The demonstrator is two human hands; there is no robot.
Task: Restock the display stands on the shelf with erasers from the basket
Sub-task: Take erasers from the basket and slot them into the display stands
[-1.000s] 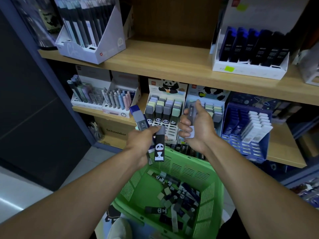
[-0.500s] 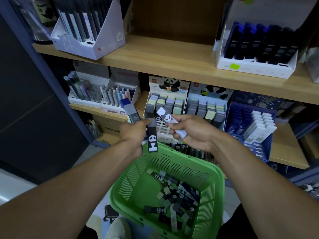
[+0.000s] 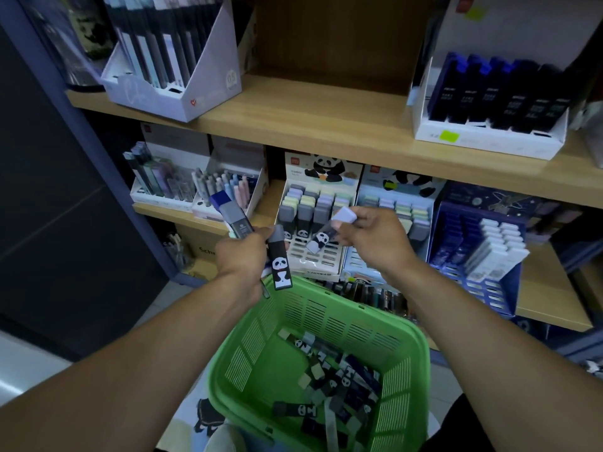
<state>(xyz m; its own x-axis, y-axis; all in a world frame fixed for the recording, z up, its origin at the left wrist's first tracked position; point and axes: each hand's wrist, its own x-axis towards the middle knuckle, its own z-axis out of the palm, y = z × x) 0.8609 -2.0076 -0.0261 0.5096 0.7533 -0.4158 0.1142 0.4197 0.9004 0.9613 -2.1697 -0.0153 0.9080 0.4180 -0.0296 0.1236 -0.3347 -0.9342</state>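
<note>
A: Where are the erasers?

B: Most lie in a loose heap of grey, black and pale sleeved erasers at the bottom of the green slotted plastic basket, low in the view. Three are out of it. The left hand grips a black-sleeved eraser with a white panda print, which hangs nearly upright just above the basket's far rim, and also a grey eraser with a blue end, which tilts up and to the left out of the same fist.

A: And the other hand?

B: The right hand pinches a lilac eraser with a panda on its sleeve between thumb and fingers, tilted, in front of the display stands.

A: Which stands?

B: Two cardboard ones on the lower wooden shelf. The white panda-topped stand holds rows of pastel erasers in its upper slots, and its lower slots show bare. Beside it, to the right, is the pale blue panda-topped stand, partly hidden by the right hand.

A: Anything around them?

B: A dark blue stand with white boxed items stands further right, and white trays of pastel pens stand to the left. On the upper wooden shelf are a white box of dark pens and a white tray of navy packs.
</note>
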